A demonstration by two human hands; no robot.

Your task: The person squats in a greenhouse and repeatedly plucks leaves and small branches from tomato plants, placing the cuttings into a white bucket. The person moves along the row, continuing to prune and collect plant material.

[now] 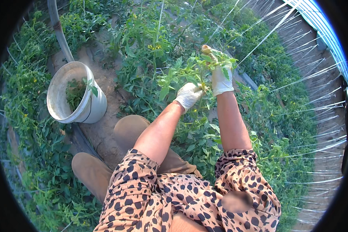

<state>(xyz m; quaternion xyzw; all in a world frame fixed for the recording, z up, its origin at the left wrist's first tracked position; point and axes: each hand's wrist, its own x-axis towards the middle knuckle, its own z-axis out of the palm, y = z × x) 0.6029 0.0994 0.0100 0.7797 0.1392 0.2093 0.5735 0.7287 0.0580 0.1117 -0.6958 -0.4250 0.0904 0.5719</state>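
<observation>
My left hand [188,95], in a thin white glove, pinches the stem of a leafy tomato plant [201,74] between thumb and fingers. Higher and to the right is my right hand [221,79], also gloved, with stained fingertips. Leaves of the same plant lie across its palm and hide much of the fingers, so its grip cannot be made out. The plant's leafy top spreads between the two hands.
To the left, a white plastic bucket [100,107] tilts on bare soil, holding picked green shoots [75,94]. A curved pipe [59,32] stands behind it. Other tomato plants [156,55] crowd around, and white support strings [268,39] slant across the right side.
</observation>
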